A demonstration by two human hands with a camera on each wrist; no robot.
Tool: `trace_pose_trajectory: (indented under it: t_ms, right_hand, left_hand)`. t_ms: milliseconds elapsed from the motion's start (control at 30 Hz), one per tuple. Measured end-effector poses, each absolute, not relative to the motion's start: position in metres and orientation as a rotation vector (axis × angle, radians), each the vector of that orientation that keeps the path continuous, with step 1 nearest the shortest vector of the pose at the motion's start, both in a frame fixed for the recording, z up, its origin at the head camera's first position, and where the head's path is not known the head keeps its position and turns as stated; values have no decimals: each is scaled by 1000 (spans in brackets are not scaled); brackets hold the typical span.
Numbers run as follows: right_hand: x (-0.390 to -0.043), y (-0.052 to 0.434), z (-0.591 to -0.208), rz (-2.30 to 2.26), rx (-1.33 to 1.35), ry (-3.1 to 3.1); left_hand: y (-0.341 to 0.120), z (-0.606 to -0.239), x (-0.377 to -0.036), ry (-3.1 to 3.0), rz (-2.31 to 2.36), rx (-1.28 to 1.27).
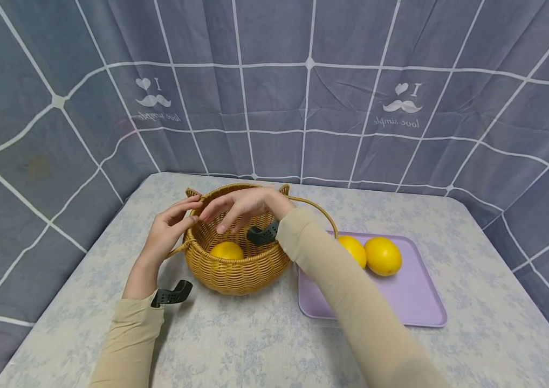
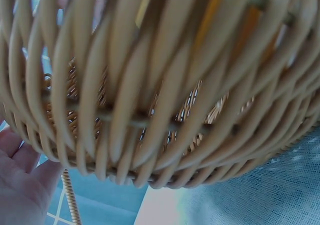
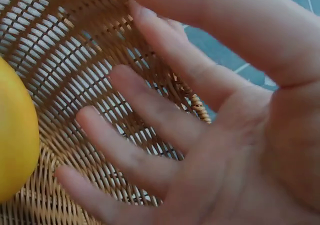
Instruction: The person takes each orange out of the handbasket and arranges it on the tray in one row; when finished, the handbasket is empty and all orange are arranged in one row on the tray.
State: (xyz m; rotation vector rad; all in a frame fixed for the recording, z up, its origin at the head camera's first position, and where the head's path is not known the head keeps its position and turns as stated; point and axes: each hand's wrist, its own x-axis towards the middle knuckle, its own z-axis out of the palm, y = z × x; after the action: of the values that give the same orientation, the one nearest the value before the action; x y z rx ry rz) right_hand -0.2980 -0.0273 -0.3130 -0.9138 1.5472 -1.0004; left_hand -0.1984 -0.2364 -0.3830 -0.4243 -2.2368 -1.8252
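A woven wicker basket (image 1: pixel 235 272) stands on the table, and one yellow lemon (image 1: pixel 226 250) lies inside it. My right hand (image 1: pixel 235 209) hovers over the basket's mouth with straight, spread fingers and holds nothing; the right wrist view shows its palm (image 3: pixel 240 150) above the weave and the lemon (image 3: pixel 15 135) at the left. At the basket's left rim my left hand (image 1: pixel 172 229) has relaxed fingers by the edge. The left wrist view is filled by the basket wall (image 2: pixel 165 95), with the hand's palm (image 2: pixel 20 180) beside it. Two more lemons (image 1: pixel 382 256) rest on a lilac tray (image 1: pixel 400 302).
The table has a pale floral cloth (image 1: pixel 255 345). Grey checked fabric (image 1: pixel 303 97) walls it in at the back and both sides. The basket's thin handle (image 1: pixel 320 211) arcs toward the tray.
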Motion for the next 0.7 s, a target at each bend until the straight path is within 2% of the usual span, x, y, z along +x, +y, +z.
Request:
trace_pose_trajectory:
  t_ms: [700]
  right_hand:
    - [-293,-32,-337,-819,-843,1540]
  left_hand:
    - [-234,-381,-197,-2258,-1821,-410]
